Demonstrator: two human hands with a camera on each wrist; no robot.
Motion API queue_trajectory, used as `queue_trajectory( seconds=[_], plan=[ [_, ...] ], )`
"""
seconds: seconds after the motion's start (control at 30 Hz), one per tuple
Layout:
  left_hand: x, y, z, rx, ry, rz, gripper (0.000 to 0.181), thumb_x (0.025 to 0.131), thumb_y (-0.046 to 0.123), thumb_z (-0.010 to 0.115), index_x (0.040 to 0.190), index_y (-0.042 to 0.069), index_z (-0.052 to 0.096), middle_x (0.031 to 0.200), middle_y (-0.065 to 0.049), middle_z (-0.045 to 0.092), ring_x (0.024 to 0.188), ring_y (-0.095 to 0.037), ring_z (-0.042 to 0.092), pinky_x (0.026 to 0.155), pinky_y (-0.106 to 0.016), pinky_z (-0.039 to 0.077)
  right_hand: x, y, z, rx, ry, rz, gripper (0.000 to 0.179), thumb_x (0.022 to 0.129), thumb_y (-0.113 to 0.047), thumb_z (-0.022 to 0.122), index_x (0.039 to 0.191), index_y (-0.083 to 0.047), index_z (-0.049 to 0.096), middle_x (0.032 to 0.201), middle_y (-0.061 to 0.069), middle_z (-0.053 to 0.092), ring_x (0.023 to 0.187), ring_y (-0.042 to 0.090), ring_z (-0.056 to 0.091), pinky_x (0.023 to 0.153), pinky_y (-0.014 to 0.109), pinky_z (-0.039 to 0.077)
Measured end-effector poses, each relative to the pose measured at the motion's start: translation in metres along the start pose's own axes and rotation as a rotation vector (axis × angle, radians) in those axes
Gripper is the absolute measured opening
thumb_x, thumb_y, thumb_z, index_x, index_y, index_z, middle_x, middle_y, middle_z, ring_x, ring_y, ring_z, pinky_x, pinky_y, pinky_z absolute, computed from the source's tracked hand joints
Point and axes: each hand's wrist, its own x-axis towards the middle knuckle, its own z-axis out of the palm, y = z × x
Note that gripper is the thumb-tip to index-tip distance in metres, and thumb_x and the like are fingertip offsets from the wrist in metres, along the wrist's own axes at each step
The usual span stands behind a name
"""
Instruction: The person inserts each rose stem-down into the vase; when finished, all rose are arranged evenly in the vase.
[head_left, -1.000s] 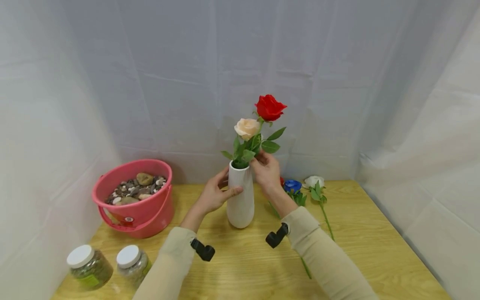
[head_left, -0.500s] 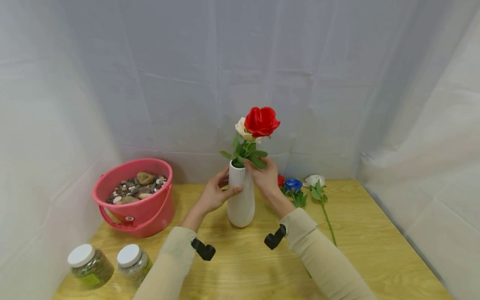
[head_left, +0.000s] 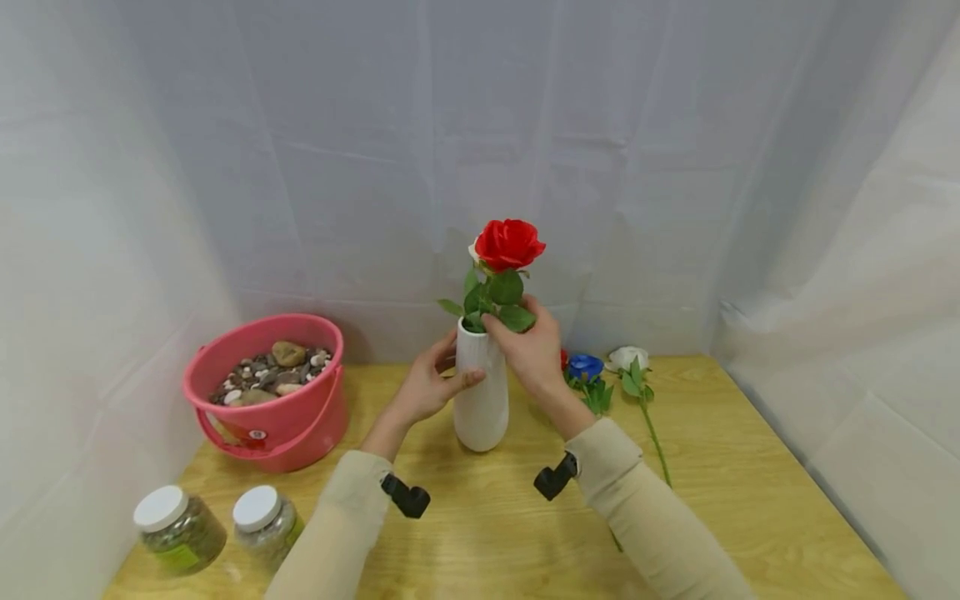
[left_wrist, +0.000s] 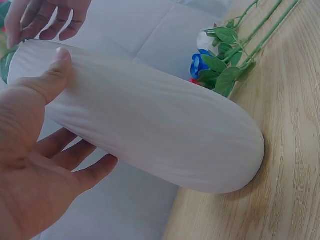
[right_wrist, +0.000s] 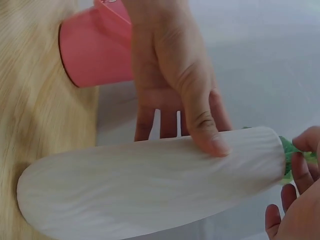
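Observation:
A tall white vase [head_left: 482, 408] stands upright on the wooden table. My left hand [head_left: 426, 390] holds it near the top, thumb across the front and fingers around the far side, as the left wrist view shows. At the vase's mouth my right hand [head_left: 534, 354] pinches the green stem and leaves of a red rose [head_left: 510, 244]. In the right wrist view, thumb and index finger meet on the greenery [right_wrist: 289, 156] just beyond the rim. The red bloom mostly hides a cream rose [head_left: 472, 249] in the same vase. The stems' lower ends are hidden inside it.
A pink bucket [head_left: 300, 446] full of stones stands at the left. Two white-lidded jars [head_left: 180, 533] are in front of it. Right of the vase lie a blue rose [head_left: 585, 367], a white rose [head_left: 628, 358] and another red rose, partly hidden by my right arm.
The red rose has come down and left, over the cream rose, and its leaves have shifted with it. My right hand stays at the mouth. My left hand and the vase have hardly moved.

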Motion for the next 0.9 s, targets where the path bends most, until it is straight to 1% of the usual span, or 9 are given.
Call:
queue_trajectory(
  seconds=[0.2, 0.3, 0.43, 0.47, 0.53, 0.6, 0.7, 0.77, 0.9],
  plan=[
    [-0.0005, -0.0003, 0.0005, -0.023, -0.003, 0.000, 0.085, 0.099, 0.018, 0.076, 0.168, 0.016, 0.028, 0.155, -0.025, 0.054, 0.139, -0.045, 0.057, 0.109, -0.059, 0.053, -0.0015, -0.0027, -0.0036, 0.011, -0.075, 0.002, 0.041, 0.091, -0.023, 0.080, 0.129, -0.010, 0.073, 0.121, 0.012, 0.077, 0.109, 0.023, 0.071, 0.084, 0.030, 0.059],
    [-0.0011, -0.0003, 0.0006, -0.032, -0.002, -0.004, 0.086, 0.099, 0.018, 0.077, 0.168, 0.016, 0.027, 0.156, -0.024, 0.053, 0.140, -0.045, 0.056, 0.110, -0.059, 0.052, -0.0012, -0.0015, -0.0042, 0.046, -0.086, -0.024, 0.034, 0.097, -0.023, 0.071, 0.126, -0.006, 0.074, 0.115, 0.016, 0.079, 0.111, 0.026, 0.071, 0.092, 0.035, 0.058],
    [-0.0007, 0.0000, 0.0002, -0.032, 0.001, -0.005, 0.085, 0.099, 0.018, 0.077, 0.168, 0.015, 0.027, 0.156, -0.025, 0.052, 0.140, -0.046, 0.056, 0.110, -0.059, 0.052, -0.0001, -0.0009, -0.0036, 0.105, -0.080, -0.028, 0.034, 0.105, -0.024, 0.059, 0.125, -0.001, 0.074, 0.107, 0.020, 0.080, 0.122, 0.028, 0.068, 0.110, 0.043, 0.051],
    [-0.0004, 0.0001, 0.0002, -0.030, 0.002, -0.005, 0.085, 0.099, 0.018, 0.077, 0.168, 0.015, 0.028, 0.156, -0.025, 0.052, 0.140, -0.046, 0.056, 0.110, -0.059, 0.052, 0.0003, -0.0010, -0.0034, 0.113, -0.077, -0.029, 0.034, 0.105, -0.023, 0.059, 0.124, 0.000, 0.074, 0.106, 0.020, 0.080, 0.122, 0.028, 0.068, 0.111, 0.042, 0.051],
    [0.0000, 0.0002, 0.0003, -0.023, 0.002, -0.005, 0.085, 0.099, 0.019, 0.077, 0.168, 0.017, 0.028, 0.156, -0.025, 0.052, 0.140, -0.046, 0.056, 0.109, -0.059, 0.053, 0.0011, -0.0013, -0.0029, 0.095, -0.070, -0.037, 0.032, 0.105, -0.020, 0.062, 0.126, -0.001, 0.075, 0.105, 0.019, 0.080, 0.118, 0.026, 0.069, 0.102, 0.036, 0.055],
    [0.0005, 0.0001, 0.0004, -0.018, -0.002, -0.002, 0.085, 0.099, 0.020, 0.076, 0.168, 0.019, 0.028, 0.157, -0.024, 0.052, 0.140, -0.045, 0.056, 0.109, -0.059, 0.053, 0.0020, -0.0021, -0.0027, 0.059, -0.071, -0.062, 0.029, 0.102, -0.017, 0.068, 0.126, -0.003, 0.075, 0.104, 0.018, 0.080, 0.103, 0.024, 0.071, 0.085, 0.028, 0.056],
    [0.0010, 0.0000, 0.0007, -0.015, -0.007, -0.004, 0.085, 0.099, 0.022, 0.076, 0.169, 0.022, 0.028, 0.157, -0.022, 0.053, 0.141, -0.043, 0.056, 0.110, -0.057, 0.053, 0.0032, -0.0029, -0.0027, -0.010, -0.079, -0.096, 0.029, 0.099, -0.019, 0.074, 0.125, -0.008, 0.076, 0.101, 0.017, 0.079, 0.082, 0.018, 0.066, 0.065, 0.022, 0.048],
    [0.0011, -0.0005, 0.0008, -0.008, -0.012, -0.006, 0.085, 0.099, 0.023, 0.076, 0.169, 0.020, 0.027, 0.156, -0.022, 0.053, 0.141, -0.043, 0.056, 0.112, -0.057, 0.051, 0.0040, -0.0039, -0.0024, -0.034, -0.090, -0.091, 0.030, 0.099, -0.022, 0.075, 0.126, -0.010, 0.076, 0.098, 0.015, 0.078, 0.075, 0.014, 0.063, 0.062, 0.021, 0.048],
    [-0.0004, -0.0008, 0.0006, 0.000, -0.009, -0.031, 0.088, 0.099, 0.024, 0.076, 0.168, 0.009, 0.024, 0.157, -0.024, 0.052, 0.143, -0.043, 0.054, 0.116, -0.057, 0.048, 0.0070, -0.0065, 0.0001, -0.075, -0.100, -0.054, 0.034, 0.098, -0.028, 0.076, 0.129, -0.013, 0.076, 0.094, 0.012, 0.076, 0.071, 0.012, 0.062, 0.063, 0.024, 0.051]
  ],
)
